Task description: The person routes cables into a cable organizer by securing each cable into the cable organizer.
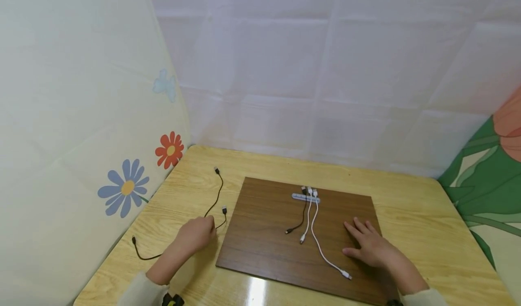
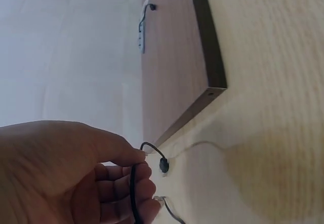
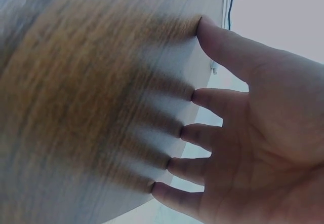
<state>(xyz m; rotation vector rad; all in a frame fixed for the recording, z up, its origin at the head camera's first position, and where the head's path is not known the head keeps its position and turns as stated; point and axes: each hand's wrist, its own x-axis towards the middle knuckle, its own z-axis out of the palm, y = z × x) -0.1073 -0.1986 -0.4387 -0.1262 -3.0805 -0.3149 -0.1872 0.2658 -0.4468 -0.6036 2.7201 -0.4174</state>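
My left hand (image 1: pixel 197 234) is left of the brown board (image 1: pixel 260 233) and pinches a black USB cable (image 2: pixel 133 186) between thumb and fingers. Its USB plug (image 1: pixel 224 210) sticks out past the fingers, close to the board's left edge. Another black cable (image 1: pixel 220 190) runs along the table behind the hand, and part of it is hidden. My right hand (image 1: pixel 372 248) rests its spread fingertips on the board's right side. A light-blue cable holder (image 1: pixel 299 197) on the board carries one short black cable (image 1: pixel 303 215) and two white cables (image 1: pixel 308 220), their free ends trailing forward.
A small black connector (image 1: pixel 134 241) lies at the left on the wooden table (image 1: pixel 427 233). Behind the table hangs a pale cloth (image 1: pixel 285 71). Flower-printed cloths stand on the left and right sides.
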